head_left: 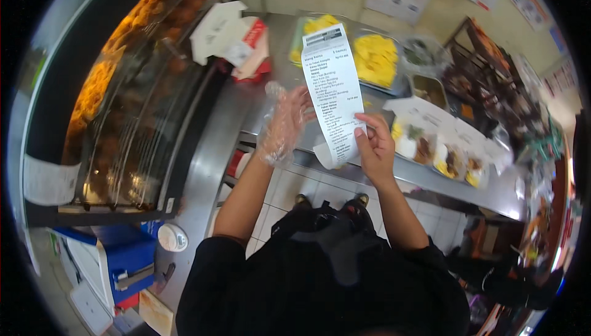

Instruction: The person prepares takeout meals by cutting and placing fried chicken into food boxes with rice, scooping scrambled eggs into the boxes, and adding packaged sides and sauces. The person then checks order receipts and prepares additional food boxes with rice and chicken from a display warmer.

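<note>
A long white printed receipt (332,83) is held up in front of me, its lower end curling. My bare right hand (377,146) pinches it near the lower right edge, thumb in front. My left hand (284,117), in a clear plastic glove, is beside the receipt's left edge with fingers stretched out. Its fingertips reach the paper's edge, and I cannot tell whether they touch it. To the right of my right hand stands an open white takeaway box (431,116) with portions of rice, meat and greens. Behind the receipt are metal trays of yellow food (375,59).
A lit glass display cabinet (123,108) of fried food fills the left. Open red-and-white boxes (228,40) stand beside it. A steel counter (452,195) runs across the front. At right are a metal container (429,89) and a dark rack (471,59). A blue cooler box (126,262) sits lower left.
</note>
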The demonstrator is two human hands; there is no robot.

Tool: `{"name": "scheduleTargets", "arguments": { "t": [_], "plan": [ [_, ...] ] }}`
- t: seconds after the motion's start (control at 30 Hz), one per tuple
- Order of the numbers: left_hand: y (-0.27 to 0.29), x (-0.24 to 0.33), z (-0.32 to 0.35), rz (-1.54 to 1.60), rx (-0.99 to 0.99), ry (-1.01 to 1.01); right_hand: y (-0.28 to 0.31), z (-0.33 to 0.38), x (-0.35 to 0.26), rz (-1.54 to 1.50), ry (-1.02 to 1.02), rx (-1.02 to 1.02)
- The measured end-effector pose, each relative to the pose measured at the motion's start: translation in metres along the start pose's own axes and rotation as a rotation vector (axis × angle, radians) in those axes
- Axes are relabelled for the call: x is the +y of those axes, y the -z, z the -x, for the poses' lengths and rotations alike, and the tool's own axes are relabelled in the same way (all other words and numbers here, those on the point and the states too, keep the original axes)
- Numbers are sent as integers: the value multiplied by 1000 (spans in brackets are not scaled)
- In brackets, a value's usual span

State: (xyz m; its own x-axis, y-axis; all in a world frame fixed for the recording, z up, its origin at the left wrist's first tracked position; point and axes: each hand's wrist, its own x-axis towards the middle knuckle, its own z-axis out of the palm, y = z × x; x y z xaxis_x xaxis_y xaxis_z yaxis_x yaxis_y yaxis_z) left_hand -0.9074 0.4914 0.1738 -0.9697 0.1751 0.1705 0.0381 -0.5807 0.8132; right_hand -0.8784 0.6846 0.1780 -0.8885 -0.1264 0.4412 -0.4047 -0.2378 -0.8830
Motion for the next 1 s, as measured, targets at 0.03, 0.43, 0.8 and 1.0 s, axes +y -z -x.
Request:
{"name": "scheduleTargets", "arguments": {
  "t": [0.03, 0.43, 0.8, 1.0],
  "plan": [
    [-21, -12, -15, 68, 29, 81, 19, 11, -2, 49, -29, 48],
    [-205, -141, -89, 269, -205, 271, 206, 95, -39, 334, -67, 290],
    [-278, -207, -135, 341, -186, 423, 296, 104, -59, 330, -100, 358],
    [-277, -227, -163, 315, -186, 538, 294, 96, -55, 294, -128, 440]
  ]
}}
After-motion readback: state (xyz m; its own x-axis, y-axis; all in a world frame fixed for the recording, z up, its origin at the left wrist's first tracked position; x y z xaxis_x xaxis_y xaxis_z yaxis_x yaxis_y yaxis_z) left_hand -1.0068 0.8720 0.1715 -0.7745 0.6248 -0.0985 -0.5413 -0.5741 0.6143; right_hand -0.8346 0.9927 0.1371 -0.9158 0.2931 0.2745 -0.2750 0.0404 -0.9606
